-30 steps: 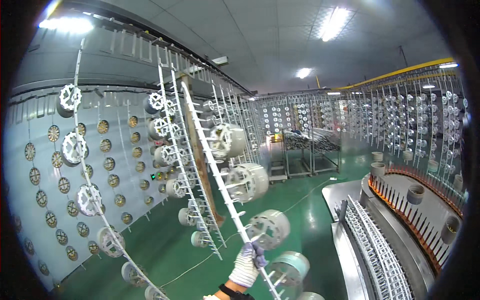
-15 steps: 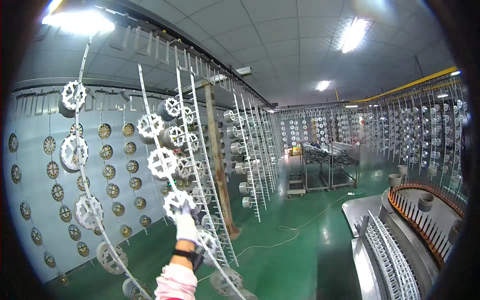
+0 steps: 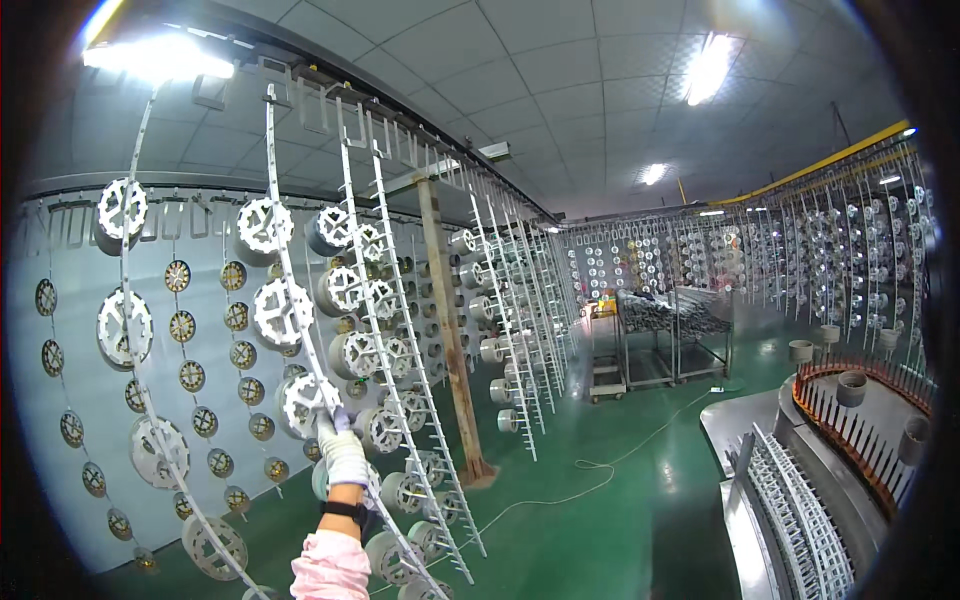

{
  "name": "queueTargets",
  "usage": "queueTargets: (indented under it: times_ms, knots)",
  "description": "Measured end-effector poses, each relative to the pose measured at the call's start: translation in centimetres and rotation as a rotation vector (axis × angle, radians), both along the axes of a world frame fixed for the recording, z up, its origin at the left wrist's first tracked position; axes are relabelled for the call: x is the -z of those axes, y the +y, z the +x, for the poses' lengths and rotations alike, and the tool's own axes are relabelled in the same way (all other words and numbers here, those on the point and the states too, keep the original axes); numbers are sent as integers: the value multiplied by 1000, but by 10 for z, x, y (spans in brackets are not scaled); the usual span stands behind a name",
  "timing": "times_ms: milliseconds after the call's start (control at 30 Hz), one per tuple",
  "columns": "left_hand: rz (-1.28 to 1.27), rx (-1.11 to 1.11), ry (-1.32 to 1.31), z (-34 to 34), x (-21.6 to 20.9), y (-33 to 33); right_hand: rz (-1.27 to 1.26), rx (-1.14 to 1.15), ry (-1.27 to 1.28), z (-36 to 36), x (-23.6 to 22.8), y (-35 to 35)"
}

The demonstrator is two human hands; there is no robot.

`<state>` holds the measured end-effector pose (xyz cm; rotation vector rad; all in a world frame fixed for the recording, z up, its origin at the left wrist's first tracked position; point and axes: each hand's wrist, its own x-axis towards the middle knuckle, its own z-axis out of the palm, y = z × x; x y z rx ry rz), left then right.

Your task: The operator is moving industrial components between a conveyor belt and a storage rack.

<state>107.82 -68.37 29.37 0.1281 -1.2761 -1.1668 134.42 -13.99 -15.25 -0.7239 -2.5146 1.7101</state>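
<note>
My left hand [image 3: 341, 447], in a white glove with purplish fingertips, reaches up from the lower edge. A black band circles the wrist above a pink sleeve. The fingers close around a long white hanging rod [image 3: 288, 270], just below a white slotted wheel-shaped part [image 3: 303, 404]. More such wheel parts [image 3: 284, 312] sit along this rod above and below the hand. The rod's top end is up by the metal loops [image 3: 274, 82] of the overhead rail; whether it is hooked there I cannot tell. My right hand is not in view.
Another loaded rod [image 3: 140, 380] hangs on the left, and bare toothed rods [image 3: 400, 300] hang on the right. A rusty post [image 3: 447, 340] stands behind them. Farther off are a cart of metal rods [image 3: 675, 320], a cable [image 3: 600, 464] on the green floor, and a curved machine [image 3: 800, 440].
The rod in my left hand has risen, its top moving up to the overhead loops. The hand has shifted slightly left and down in view. The view has shifted a little too.
</note>
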Motion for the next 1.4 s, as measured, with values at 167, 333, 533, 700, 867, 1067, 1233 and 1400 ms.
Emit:
queueTargets:
  times_ms: [167, 333, 533, 700, 867, 1067, 1233, 1400]
  knots:
    - [113, 14, -160, 17, 3, 20, 110, -39, -62, -2, 31, 25]
    - [-428, -593, -619, 42, 9, 41, -114, 2, 94, -58, -52, 18]
    - [-895, -896, -131, -30, 74, 52, -171, 81, 12, -132, 70, 6]
    - [-609, 221, -464, -82, 117, 186, -78, 136, -201, -147, 27, 5]
    - [-736, 702, -590, -174, 183, 221, 17, 337, -177, -149, 20, 17]
    - [-899, 957, -507, -256, 210, 320, -78, 534, -214, -160, 0, 37]
    - [-1101, 1128, -462, -313, 224, 435, -83, 706, -241, -160, 68, 79]
    - [-1196, 1193, -465, -385, 245, 526, -128, 621, -501, -178, 93, 128]
